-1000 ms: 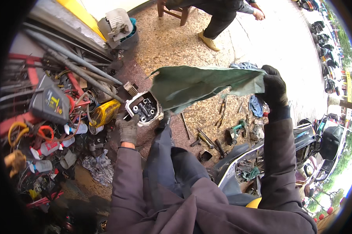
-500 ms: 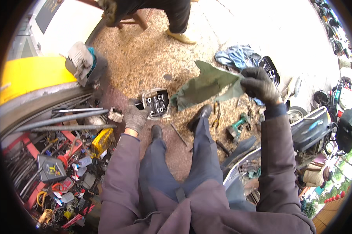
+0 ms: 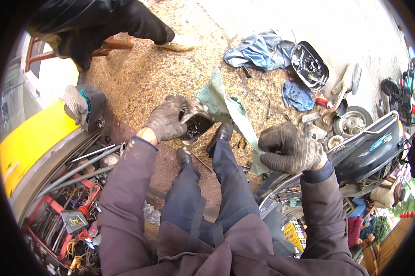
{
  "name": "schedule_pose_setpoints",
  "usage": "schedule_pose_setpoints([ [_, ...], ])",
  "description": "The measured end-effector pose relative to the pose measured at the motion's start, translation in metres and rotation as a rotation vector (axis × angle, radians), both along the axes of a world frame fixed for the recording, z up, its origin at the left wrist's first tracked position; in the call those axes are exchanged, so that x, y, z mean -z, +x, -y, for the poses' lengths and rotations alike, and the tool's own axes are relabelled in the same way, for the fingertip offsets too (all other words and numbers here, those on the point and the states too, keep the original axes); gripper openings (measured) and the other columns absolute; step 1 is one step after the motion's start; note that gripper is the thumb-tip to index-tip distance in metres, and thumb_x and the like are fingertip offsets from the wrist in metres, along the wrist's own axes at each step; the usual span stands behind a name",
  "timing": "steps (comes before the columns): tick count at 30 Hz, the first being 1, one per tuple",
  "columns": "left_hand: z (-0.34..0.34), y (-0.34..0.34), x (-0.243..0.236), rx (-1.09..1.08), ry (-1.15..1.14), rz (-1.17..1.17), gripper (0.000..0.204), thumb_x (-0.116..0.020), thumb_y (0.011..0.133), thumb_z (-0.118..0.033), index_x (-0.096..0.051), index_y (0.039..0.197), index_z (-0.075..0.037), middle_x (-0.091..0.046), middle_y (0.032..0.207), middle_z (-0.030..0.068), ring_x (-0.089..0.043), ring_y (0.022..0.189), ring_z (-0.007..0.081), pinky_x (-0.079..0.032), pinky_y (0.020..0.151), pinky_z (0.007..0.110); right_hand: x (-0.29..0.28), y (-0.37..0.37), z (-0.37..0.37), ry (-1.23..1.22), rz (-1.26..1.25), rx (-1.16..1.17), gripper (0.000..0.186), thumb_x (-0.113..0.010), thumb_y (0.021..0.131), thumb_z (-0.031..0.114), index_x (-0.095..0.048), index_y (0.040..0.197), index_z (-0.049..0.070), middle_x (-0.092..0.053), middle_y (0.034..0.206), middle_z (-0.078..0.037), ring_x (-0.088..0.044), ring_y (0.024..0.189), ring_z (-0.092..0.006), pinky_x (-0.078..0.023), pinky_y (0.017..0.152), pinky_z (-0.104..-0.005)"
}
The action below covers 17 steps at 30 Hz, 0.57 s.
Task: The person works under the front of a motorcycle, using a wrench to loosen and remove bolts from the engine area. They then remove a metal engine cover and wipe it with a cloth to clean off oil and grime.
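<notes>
My left hand (image 3: 166, 120), in a grey knit glove, grips a cylinder head (image 3: 199, 124), a metal engine part with a dark hollow inside. It is lifted and tilted above the ground in front of my shoes. A pale green cloth (image 3: 233, 112) stretches from the cylinder head to my right side. My right hand (image 3: 292, 149), gloved alike, is closed on the cloth's lower end. The cloth's far end touches or hangs just beside the cylinder head; I cannot tell which.
A red toolbox (image 3: 51, 230) full of tools lies left. Ahead are a grey bucket (image 3: 95, 103), a person's shoe (image 3: 177, 43), blue rags (image 3: 262, 50) and a black tray (image 3: 309, 66) of small parts. A motor scooter (image 3: 373, 152) and a wheel (image 3: 353, 122) are at right.
My left hand has raised and tilted the cylinder head. My right hand has come down and nearer with the cloth, pulling it lengthwise. The person ahead appears farther left.
</notes>
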<state>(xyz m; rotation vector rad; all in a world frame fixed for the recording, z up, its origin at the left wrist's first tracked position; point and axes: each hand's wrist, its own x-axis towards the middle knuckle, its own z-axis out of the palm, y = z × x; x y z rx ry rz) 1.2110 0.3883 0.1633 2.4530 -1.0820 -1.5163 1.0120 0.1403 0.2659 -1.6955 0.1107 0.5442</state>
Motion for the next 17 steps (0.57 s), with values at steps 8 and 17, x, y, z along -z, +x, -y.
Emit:
schedule_pose_setpoints([
  [8, 0.119, -0.032, 0.041, 0.846, -0.022, -0.154, 0.074, -0.070, 0.074, -0.021, -0.042, 0.143, -0.015, -0.067, 0.101, 0.0202, -0.066, 0.094, 0.0392, -0.053, 0.082, 0.046, 0.010, -0.036, -0.002, 0.107, 0.173, 0.091, 0.014, -0.064, 0.071, 0.009, -0.053, 0.064, 0.005, -0.052, 0.063, -0.014, -0.058, 0.062, -0.0348, -0.044, 0.057, -0.0435],
  [17, 0.033, 0.002, 0.011, 0.443, 0.147, 0.067, 0.049, -0.066, 0.062, -0.008, -0.062, 0.111, -0.008, -0.062, 0.115, 0.0176, -0.061, 0.108, 0.0343, -0.053, 0.091, 0.041, 0.026, -0.068, -0.022, 0.074, 0.042, 0.118, 0.007, -0.068, 0.071, 0.009, -0.064, 0.072, 0.003, -0.061, 0.069, -0.013, -0.065, 0.065, -0.0302, -0.050, 0.060, -0.0399],
])
